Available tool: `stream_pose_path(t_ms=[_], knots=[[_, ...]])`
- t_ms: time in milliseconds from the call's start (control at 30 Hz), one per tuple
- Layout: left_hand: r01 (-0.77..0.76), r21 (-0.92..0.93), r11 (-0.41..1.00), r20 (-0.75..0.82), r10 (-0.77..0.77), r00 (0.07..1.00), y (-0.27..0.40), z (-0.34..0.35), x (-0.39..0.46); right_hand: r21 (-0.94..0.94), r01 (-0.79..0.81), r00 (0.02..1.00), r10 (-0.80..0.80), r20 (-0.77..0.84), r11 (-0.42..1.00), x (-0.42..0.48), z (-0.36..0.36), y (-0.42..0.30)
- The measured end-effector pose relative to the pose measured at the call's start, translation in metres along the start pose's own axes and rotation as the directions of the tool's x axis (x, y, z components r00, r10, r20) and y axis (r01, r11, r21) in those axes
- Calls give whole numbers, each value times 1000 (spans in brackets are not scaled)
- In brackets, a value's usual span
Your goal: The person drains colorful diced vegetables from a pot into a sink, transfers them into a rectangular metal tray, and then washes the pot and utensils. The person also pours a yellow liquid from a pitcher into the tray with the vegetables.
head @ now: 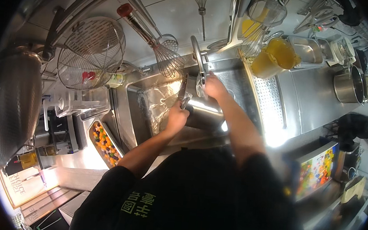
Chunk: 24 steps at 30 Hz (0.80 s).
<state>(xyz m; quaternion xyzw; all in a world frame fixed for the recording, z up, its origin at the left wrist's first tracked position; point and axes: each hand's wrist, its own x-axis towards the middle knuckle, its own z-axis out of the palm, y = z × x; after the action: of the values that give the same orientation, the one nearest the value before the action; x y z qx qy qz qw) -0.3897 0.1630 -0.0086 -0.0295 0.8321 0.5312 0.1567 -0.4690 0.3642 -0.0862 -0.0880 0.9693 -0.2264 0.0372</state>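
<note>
Over a steel sink, my left hand grips the lower end of a long, dark-looking metal utensil, whose exact kind I cannot tell; it points up toward the wall. My right hand is beside the curved metal faucet, near its spout, by a pale object that may be a cloth or running water. What its fingers hold is unclear. Below both hands, a shiny steel pot or cylindrical container lies in the sink.
Whisks and wire strainers hang along the wall. A yellow pitcher stands right of the sink beside a perforated drainboard. Farther right is a steel pot. Left of the sink sits a tray of colourful pieces.
</note>
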Motion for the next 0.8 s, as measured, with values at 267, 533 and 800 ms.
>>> stream_pose_path(t_ms=[267, 533, 800], knots=[[262, -692, 673, -16, -377, 926, -26, -6, 37, -117, 258, 952, -273, -138, 959, -79, -24, -80], [398, -849, 347, 90, -648, 756, -37, -22, 24, 695, -343, 904, 422, 62, 632, -125, 88, -46], [455, -815, 360, 276, -449, 850, -70, -100, 0, 563, -133, 844, 205, 496, -816, -108, 83, -31]])
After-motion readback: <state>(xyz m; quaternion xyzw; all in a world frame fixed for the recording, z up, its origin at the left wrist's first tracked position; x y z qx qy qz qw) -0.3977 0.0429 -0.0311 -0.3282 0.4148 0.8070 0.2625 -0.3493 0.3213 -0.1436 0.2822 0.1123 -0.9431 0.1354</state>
